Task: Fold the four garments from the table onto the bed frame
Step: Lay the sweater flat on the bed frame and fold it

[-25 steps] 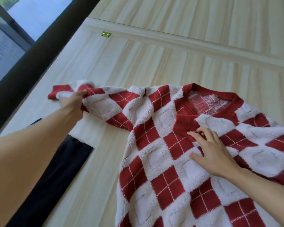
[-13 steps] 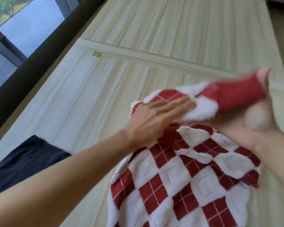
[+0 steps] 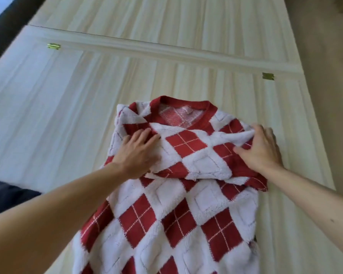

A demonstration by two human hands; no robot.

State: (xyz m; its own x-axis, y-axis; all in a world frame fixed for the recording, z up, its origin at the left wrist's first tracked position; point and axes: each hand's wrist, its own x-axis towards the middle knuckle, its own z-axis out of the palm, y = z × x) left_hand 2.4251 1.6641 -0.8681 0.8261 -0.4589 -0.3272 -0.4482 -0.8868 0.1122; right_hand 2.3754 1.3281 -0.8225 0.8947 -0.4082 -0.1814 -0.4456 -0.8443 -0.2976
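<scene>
A red and white argyle sweater (image 3: 172, 220) lies on the pale wooden bed frame (image 3: 67, 107), collar away from me. Both sleeves are folded across its chest. My left hand (image 3: 137, 153) lies flat on the folded sleeve at the sweater's left side, fingers straight. My right hand (image 3: 259, 149) rests on the right shoulder fold, fingers spread and pressing the fabric down.
A dark folded garment (image 3: 6, 196) lies at the left edge of the frame. Two brass hinges (image 3: 53, 46) (image 3: 268, 76) sit along a seam across the boards. Brown floor (image 3: 325, 76) runs along the right side.
The left sleeve, stretched out to the left a second ago, has been carried over and laid across the chest. Both hands now press the folded sleeves flat.
</scene>
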